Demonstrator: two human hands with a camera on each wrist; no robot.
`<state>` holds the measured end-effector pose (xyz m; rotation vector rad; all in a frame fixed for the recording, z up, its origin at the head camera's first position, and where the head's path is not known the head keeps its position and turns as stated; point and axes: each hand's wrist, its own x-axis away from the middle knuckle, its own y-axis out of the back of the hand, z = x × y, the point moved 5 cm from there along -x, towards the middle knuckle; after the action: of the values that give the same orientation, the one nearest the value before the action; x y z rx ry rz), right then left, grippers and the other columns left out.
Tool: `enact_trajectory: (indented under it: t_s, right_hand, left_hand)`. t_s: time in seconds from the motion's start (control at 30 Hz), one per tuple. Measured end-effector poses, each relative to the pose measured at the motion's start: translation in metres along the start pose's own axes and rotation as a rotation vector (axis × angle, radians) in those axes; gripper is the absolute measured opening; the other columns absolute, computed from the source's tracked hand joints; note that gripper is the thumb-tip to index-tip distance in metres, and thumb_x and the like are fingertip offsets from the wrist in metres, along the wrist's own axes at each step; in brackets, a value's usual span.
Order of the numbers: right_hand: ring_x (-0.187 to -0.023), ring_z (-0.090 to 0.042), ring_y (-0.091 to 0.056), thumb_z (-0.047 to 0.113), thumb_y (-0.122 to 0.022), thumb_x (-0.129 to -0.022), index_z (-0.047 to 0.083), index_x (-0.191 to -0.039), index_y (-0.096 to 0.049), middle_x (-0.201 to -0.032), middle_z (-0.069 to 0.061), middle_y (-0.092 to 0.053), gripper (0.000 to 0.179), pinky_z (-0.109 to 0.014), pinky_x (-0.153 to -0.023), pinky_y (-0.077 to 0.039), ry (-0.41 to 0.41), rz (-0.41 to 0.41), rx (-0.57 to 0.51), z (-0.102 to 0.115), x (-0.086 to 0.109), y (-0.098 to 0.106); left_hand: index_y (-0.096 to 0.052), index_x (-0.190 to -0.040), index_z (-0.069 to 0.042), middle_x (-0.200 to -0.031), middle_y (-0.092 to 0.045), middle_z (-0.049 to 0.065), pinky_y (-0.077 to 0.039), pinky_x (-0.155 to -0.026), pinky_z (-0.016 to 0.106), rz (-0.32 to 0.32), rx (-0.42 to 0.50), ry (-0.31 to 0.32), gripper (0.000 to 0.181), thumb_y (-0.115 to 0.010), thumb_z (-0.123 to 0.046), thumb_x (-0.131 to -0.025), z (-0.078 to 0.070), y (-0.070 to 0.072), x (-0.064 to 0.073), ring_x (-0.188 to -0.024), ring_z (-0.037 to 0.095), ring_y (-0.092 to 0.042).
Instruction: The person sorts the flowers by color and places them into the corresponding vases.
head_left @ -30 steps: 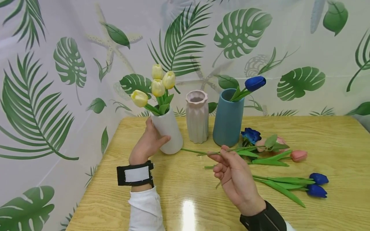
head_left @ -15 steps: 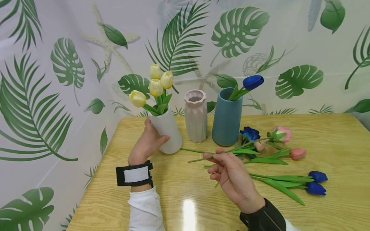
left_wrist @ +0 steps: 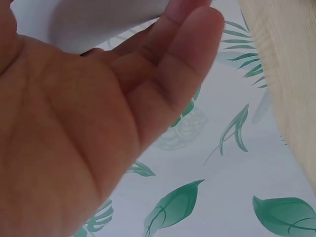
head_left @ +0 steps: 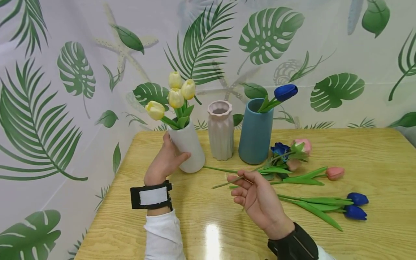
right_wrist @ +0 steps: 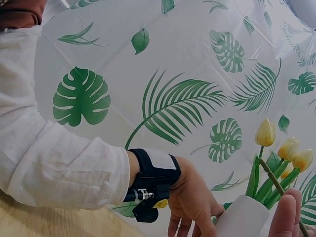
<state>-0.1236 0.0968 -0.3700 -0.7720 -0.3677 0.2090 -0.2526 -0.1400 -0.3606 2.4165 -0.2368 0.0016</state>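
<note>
My left hand [head_left: 165, 159] grips a white vase [head_left: 190, 151] around its side, with the thumb across the front. The vase leans a little to the left and holds several yellow tulips [head_left: 176, 98]. In the left wrist view the palm and fingers [left_wrist: 163, 84] lie along the vase's pale wall [left_wrist: 98, 22]. My right hand [head_left: 261, 202] pinches the thin stem [head_left: 224, 184] of a pink rose [head_left: 303, 145] between thumb and forefinger, the other fingers loosely bent. That stem [right_wrist: 271, 175] crosses in front of the tulips in the right wrist view.
A pale pink fluted vase [head_left: 221, 137] and a teal vase [head_left: 255, 137] with one blue tulip [head_left: 286, 92] stand behind my hands. On the table lie a blue rose [head_left: 280, 150], a pink tulip [head_left: 334, 173] and two blue tulips [head_left: 355, 212]. A patterned sheet [head_left: 276, 79] hangs behind.
The pink rose has lifted off the pile and swung left, its stem end now pointing down and left. My right hand has shifted slightly left; the left hand keeps its grip on the vase.
</note>
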Motion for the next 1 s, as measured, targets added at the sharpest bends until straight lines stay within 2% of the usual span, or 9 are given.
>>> enact_trajectory:
  t_s: [0.2,0.27,0.37,0.5,0.63,0.7,0.83,0.93,1.0]
  right_hand:
    - [-0.074,-0.008,-0.061,0.032,-0.029,-0.110,0.016,-0.114,-0.055,-0.103,0.002,-0.061,0.031,-0.021,-0.070,-0.050,0.018,-0.100,-0.008,-0.002,-0.005,0.007]
    - [-0.070,-0.007,-0.059,0.033,-0.031,-0.110,0.018,-0.121,-0.051,-0.101,0.003,-0.061,0.027,-0.020,-0.068,-0.049,0.022,-0.142,0.009,-0.002,-0.007,0.009]
    - [-0.064,-0.005,-0.058,0.030,-0.033,-0.110,0.021,-0.124,-0.041,-0.098,0.004,-0.063,0.019,-0.019,-0.064,-0.048,0.039,-0.183,0.042,0.000,-0.009,0.010]
    - [-0.059,-0.003,-0.058,0.023,-0.035,-0.110,0.023,-0.120,-0.032,-0.094,0.005,-0.067,0.010,-0.017,-0.060,-0.047,0.073,-0.180,0.075,0.002,-0.012,0.011]
    - [-0.058,-0.003,-0.060,0.015,-0.039,-0.108,0.023,-0.121,-0.027,-0.091,0.005,-0.070,0.019,-0.017,-0.059,-0.049,0.090,-0.181,0.090,0.004,-0.013,0.012]
    - [-0.057,-0.003,-0.061,0.013,-0.040,-0.108,0.022,-0.122,-0.026,-0.089,0.006,-0.071,0.022,-0.017,-0.058,-0.050,0.094,-0.188,0.099,0.004,-0.013,0.013]
    - [-0.056,-0.003,-0.062,0.013,-0.043,-0.107,0.021,-0.125,-0.024,-0.090,0.006,-0.072,0.028,-0.016,-0.058,-0.051,0.127,-0.193,0.119,0.004,-0.013,0.014]
    - [-0.055,-0.003,-0.062,0.014,-0.045,-0.107,0.021,-0.129,-0.022,-0.091,0.006,-0.072,0.033,-0.017,-0.058,-0.051,0.179,-0.195,0.133,0.006,-0.012,0.013]
    - [-0.055,-0.004,-0.062,0.014,-0.047,-0.106,0.020,-0.131,-0.022,-0.092,0.006,-0.073,0.036,-0.017,-0.058,-0.052,0.216,-0.192,0.145,0.008,-0.011,0.013]
  left_hand:
    - [0.004,-0.156,0.002,-0.157,-0.027,0.029,-0.035,-0.112,0.050,0.082,-0.127,0.150,0.092,-0.056,-0.039,-0.100,0.003,0.000,0.009,-0.142,0.037,-0.036]
    - [-0.004,-0.155,0.008,-0.155,-0.031,0.029,-0.039,-0.109,0.050,0.123,-0.184,0.199,0.088,-0.051,-0.044,-0.101,0.003,0.000,0.013,-0.139,0.038,-0.041]
    - [-0.029,-0.149,0.011,-0.145,-0.046,0.028,-0.045,-0.101,0.048,0.164,-0.244,0.209,0.075,-0.046,-0.045,-0.102,0.000,0.000,0.018,-0.127,0.037,-0.053]
    - [-0.056,-0.128,0.003,-0.118,-0.064,0.017,-0.049,-0.084,0.041,0.203,-0.295,0.155,0.052,-0.047,-0.042,-0.103,-0.010,-0.002,0.023,-0.099,0.026,-0.061]
    - [-0.059,-0.112,0.002,-0.091,-0.061,0.007,-0.046,-0.070,0.034,0.250,-0.260,0.031,0.040,-0.051,-0.037,-0.103,-0.026,-0.009,0.024,-0.078,0.020,-0.055]
    - [-0.059,-0.113,0.006,-0.082,-0.060,0.006,-0.045,-0.067,0.032,0.277,-0.235,-0.047,0.041,-0.053,-0.033,-0.102,-0.036,-0.015,0.024,-0.072,0.018,-0.054]
    - [-0.052,-0.131,0.009,-0.094,-0.069,0.012,-0.051,-0.075,0.036,0.298,-0.213,-0.121,0.050,-0.055,-0.032,-0.102,-0.053,-0.029,0.022,-0.084,0.022,-0.065]
    - [-0.039,-0.145,0.005,-0.117,-0.066,0.020,-0.053,-0.084,0.042,0.272,-0.223,-0.119,0.062,-0.057,-0.035,-0.101,-0.058,-0.041,0.018,-0.103,0.029,-0.066]
    - [-0.033,-0.148,0.005,-0.116,-0.066,0.022,-0.053,-0.082,0.041,0.242,-0.243,-0.125,0.068,-0.058,-0.036,-0.100,-0.059,-0.048,0.013,-0.100,0.030,-0.066]
